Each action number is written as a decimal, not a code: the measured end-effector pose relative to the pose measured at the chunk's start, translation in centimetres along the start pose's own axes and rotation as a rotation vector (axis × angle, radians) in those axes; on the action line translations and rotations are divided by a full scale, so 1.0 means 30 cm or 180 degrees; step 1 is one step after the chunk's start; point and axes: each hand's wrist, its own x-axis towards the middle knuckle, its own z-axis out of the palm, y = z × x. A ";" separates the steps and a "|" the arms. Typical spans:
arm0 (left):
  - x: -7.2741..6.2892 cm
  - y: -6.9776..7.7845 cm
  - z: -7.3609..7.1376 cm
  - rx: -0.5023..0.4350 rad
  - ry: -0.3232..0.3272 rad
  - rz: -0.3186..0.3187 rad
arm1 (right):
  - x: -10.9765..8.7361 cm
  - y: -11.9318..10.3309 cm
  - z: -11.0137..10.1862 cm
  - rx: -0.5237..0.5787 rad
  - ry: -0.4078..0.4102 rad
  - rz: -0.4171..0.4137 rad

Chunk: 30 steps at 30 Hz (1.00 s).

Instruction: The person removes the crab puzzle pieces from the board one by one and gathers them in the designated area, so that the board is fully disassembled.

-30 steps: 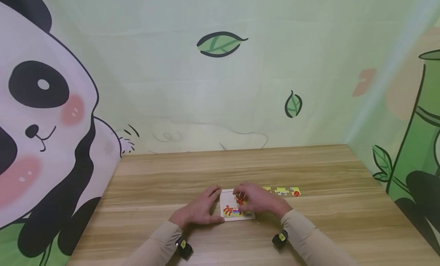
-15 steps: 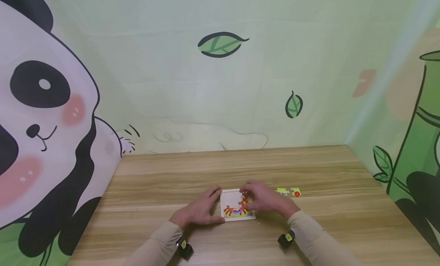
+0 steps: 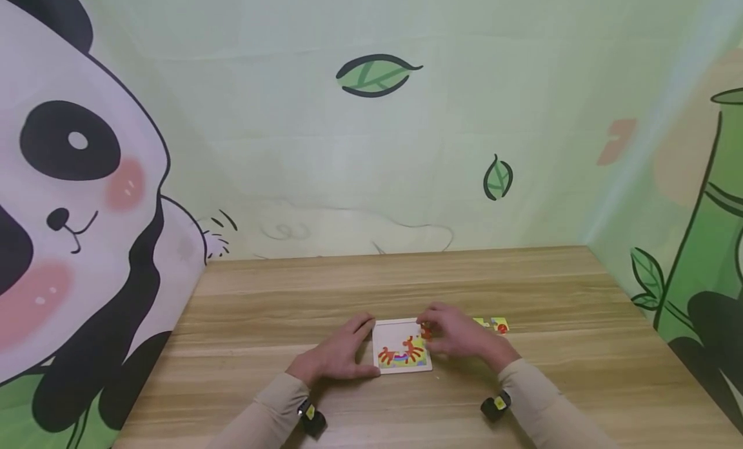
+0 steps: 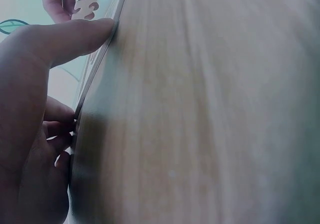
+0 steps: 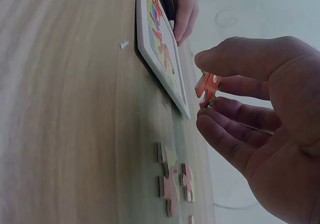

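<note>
A small white-framed jigsaw tray [image 3: 393,333] lies flat on the table, its lower part filled with bright pieces showing red legs and a rainbow. My left hand [image 3: 342,351] rests along its left side, the thumb at the near corner and the fingertips toward the far one. At the right side, my right hand [image 3: 463,334] pinches a red puzzle piece [image 5: 208,87] between thumb and fingers. In the right wrist view this piece is tilted and raised above the table. The left wrist view shows the pale side of the puzzle piece [image 4: 86,6] beyond my left thumb.
To the right of the tray, loose puzzle pieces [image 3: 500,325] lie on the wooden table [image 3: 290,294], partly hidden by my right hand. A tiny white scrap [image 5: 124,44] sits near the tray. A wall with printed leaves [image 3: 378,75] rises behind the table.
My right hand has moved right with the red piece, from over the tray to its right edge, uncovering more of the picture. My left hand has stayed in place.
</note>
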 end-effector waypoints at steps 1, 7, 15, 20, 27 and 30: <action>0.000 0.000 0.001 0.0003 -0.0002 -0.0004 | -0.005 0.002 -0.003 0.0008 0.0002 -0.0002; -0.001 0.004 0.005 -0.0034 0.0019 -0.0006 | -0.035 0.017 -0.022 -0.0089 0.0058 0.0058; 0.002 0.010 0.005 -0.0037 -0.0003 -0.0023 | -0.081 0.056 -0.038 -0.0148 0.0170 0.0153; 0.002 0.007 -0.001 -0.0027 -0.0022 -0.0037 | -0.105 0.077 -0.041 -0.0185 0.0214 0.0079; 0.000 0.004 -0.001 -0.0025 -0.0025 -0.0039 | -0.135 0.102 -0.046 -0.0088 0.0179 0.0146; -0.001 0.003 0.001 -0.0046 -0.0021 -0.0043 | -0.147 0.111 -0.051 -0.0070 0.0185 0.0176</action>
